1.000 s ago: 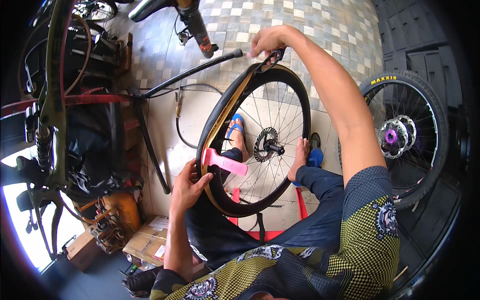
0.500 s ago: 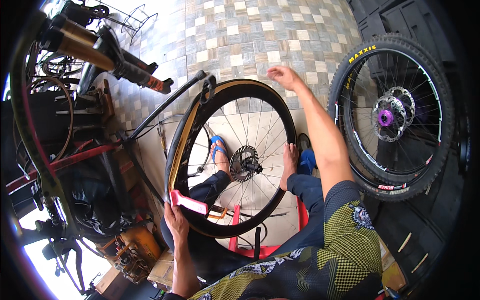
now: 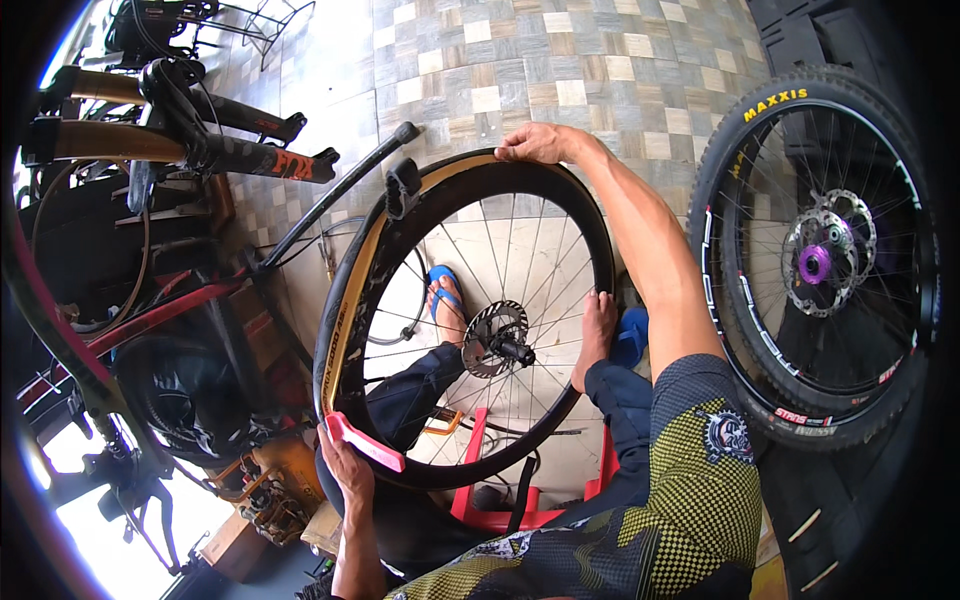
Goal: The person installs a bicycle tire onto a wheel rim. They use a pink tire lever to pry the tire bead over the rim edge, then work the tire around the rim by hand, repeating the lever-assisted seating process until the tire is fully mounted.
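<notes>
A bicycle wheel (image 3: 470, 465) with a deep black rim stands tilted between my legs, a disc rotor (image 3: 496, 340) at its hub. Its black tyre with a tan sidewall (image 3: 362, 270) bulges beside the rim along the left and upper-left arc. My left hand (image 3: 345, 462) holds a pink tyre lever (image 3: 368, 446), which lies across the rim at the lower left. At the top, my right hand (image 3: 540, 143) has its fingers closed round the tyre. A black strap-like piece (image 3: 402, 188) sits over rim and tyre at the upper left.
Two knobby-tyred wheels (image 3: 815, 265) lean together at the right. A bike fork (image 3: 250, 155) juts in from the upper left, near a black bar (image 3: 340, 195). Red stand parts (image 3: 480, 480) lie below the wheel. My bare foot (image 3: 598, 325) rests against the rim's right side.
My right hand has come down from the air onto the top of the tyre. The lever and left hand sit slightly lower and further left; the view has shifted.
</notes>
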The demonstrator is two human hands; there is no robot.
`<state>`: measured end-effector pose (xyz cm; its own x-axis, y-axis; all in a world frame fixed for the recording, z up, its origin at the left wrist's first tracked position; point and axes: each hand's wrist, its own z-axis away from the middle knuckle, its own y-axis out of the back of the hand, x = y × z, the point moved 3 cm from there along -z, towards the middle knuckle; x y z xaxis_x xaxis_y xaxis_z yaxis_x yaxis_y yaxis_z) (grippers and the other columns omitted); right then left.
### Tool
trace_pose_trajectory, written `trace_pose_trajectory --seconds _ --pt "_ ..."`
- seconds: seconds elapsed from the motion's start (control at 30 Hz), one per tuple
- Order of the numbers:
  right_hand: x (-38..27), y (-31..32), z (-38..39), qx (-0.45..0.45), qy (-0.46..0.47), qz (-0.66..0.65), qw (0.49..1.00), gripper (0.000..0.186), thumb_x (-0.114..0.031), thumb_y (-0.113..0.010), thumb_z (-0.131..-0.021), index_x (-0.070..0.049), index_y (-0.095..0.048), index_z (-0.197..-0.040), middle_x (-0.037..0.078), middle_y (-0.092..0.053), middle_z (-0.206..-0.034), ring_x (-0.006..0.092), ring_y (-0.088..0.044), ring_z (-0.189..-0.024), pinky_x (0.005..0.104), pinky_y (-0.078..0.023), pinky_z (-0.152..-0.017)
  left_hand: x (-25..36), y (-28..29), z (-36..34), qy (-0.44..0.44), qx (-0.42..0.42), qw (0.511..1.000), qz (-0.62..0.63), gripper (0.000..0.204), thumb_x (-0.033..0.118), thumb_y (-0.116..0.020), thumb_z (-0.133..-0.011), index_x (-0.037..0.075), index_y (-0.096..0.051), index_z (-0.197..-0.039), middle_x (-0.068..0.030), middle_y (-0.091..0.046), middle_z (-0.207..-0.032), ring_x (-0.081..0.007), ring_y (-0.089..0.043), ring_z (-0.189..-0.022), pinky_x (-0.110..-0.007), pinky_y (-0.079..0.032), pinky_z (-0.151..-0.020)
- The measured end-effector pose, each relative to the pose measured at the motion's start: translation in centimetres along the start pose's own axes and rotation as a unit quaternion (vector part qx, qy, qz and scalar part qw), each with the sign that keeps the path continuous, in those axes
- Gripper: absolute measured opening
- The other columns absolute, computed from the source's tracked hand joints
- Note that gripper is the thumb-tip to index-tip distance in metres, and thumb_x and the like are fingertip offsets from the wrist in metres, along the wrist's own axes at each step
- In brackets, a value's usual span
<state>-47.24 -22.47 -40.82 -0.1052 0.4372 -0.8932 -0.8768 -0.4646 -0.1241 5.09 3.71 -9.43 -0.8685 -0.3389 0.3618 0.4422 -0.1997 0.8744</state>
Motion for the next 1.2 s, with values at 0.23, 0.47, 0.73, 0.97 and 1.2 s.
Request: trace_pose_trajectory --seconds 0.23,0.47,0.73,0.97,1.2 --pt "-4.7 -1.0 1.8 0.076 -0.026 0.11 0.991 0.047 -0.053 -0.076 -0.1 -0.011 -0.083 -0.118 -0.004 -0.077 -0.098 0.0088 -0.064 -0.093 0.0299 -0.051 -0.084 -0.7 -0.2 0.7 -0.03 0.031 0.999 0.01 0.055 0.026 -0.036 -0.117 -0.011 -0.041 -0.159 -0.0311 -0.057 -0.15 -0.0412 -0.058 -0.138 -0.044 -0.042 -0.118" --pt "-17.5 -7.8 1.7 -0.037 -0.022 0.197 0.979 0.045 -0.054 -0.078 -0.095 -0.018 -0.083 -0.121 0.004 -0.08 -0.104 0.0194 -0.071 -0.093 0.0375 -0.055 -0.083 -1.2 -0.7 1.2 -0.051 0.047 0.996 0.059 0.052 0.024 -0.044 -0.114 -0.01 -0.047 -0.154 -0.0325 -0.065 -0.132 -0.0414 -0.066 -0.117 -0.045 -0.051 -0.103" --pt "-16.4 -11.0 4.5 0.326 0.167 0.317 0.875 0.044 -0.042 -0.077 -0.096 0.0 -0.075 -0.106 0.016 -0.078 -0.097 0.0334 -0.076 -0.097 0.0413 -0.057 -0.087 3.1 0.8 -1.5 -0.175 -0.008 0.979 0.108 0.024 0.018 -0.051 -0.113 0.001 -0.06 -0.128 -0.0172 -0.07 -0.096 -0.0258 -0.065 -0.082 -0.037 -0.053 -0.076" --pt "-8.6 -29.8 21.5 0.436 0.043 0.144 0.887 0.07 -0.046 -0.083 -0.093 0.005 -0.062 -0.137 0.027 -0.07 -0.126 0.0393 -0.069 -0.117 0.0455 -0.054 -0.101 6.4 -0.8 -8.3 -0.129 -0.055 0.947 0.289 0.032 0.024 -0.064 -0.11 0.001 -0.06 -0.133 -0.0132 -0.076 -0.098 -0.0144 -0.071 -0.085 -0.03 -0.056 -0.072" --pt "-10.7 -51.7 34.7 0.337 0.0 0.342 0.877 0.128 -0.069 -0.09 -0.073 0.003 -0.032 -0.162 0.028 -0.055 -0.141 0.0462 -0.055 -0.132 0.056 -0.048 -0.108 17.8 1.1 -10.4 -0.157 0.004 0.974 0.163 0.052 0.03 -0.075 -0.097 -0.005 -0.06 -0.133 -0.0311 -0.07 -0.127 -0.0411 -0.07 -0.119 -0.046 -0.054 -0.102"
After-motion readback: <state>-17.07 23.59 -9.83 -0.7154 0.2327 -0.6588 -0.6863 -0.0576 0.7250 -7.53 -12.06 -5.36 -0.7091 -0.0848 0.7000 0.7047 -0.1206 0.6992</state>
